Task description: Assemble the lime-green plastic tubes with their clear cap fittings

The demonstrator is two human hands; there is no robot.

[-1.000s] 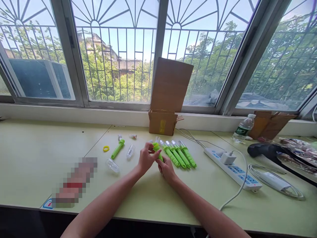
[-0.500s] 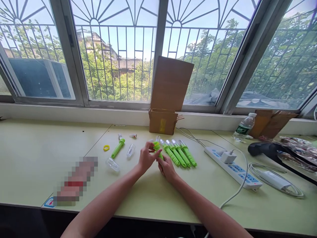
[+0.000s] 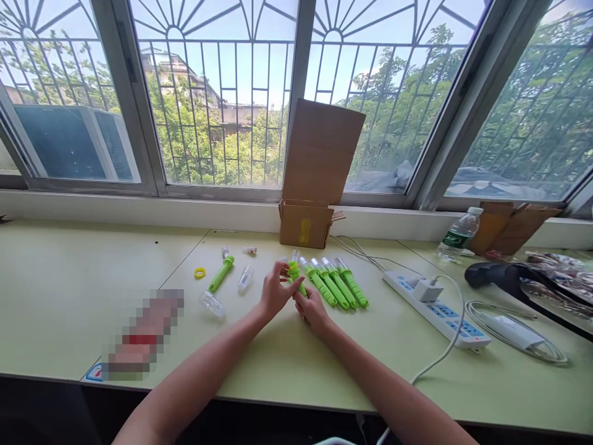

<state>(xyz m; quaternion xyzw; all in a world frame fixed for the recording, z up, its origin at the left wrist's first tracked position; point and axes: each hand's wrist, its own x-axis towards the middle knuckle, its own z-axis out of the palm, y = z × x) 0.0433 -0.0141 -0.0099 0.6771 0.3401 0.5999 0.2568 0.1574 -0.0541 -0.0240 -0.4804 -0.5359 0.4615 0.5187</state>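
Between my hands is a green plastic handle with a yellow ring near its top and a clear piece at its far end. My left hand has its fingers closed around the upper part by the ring. My right hand grips the lower end, partly hidden by the left fingers. Right of them lie several green handles with clear tops, side by side. To the left are another green handle, a yellow ring, a clear tube and a clear cup-like cover.
A cardboard box with a raised flap stands by the window. A power strip with cables, a water bottle and a black curved object lie to the right. A small white piece sits at the back left.
Both hands stay in nearly the same place on the green handle, its clear end now showing a little more. The view has tilted slightly; the things on the table have not moved.
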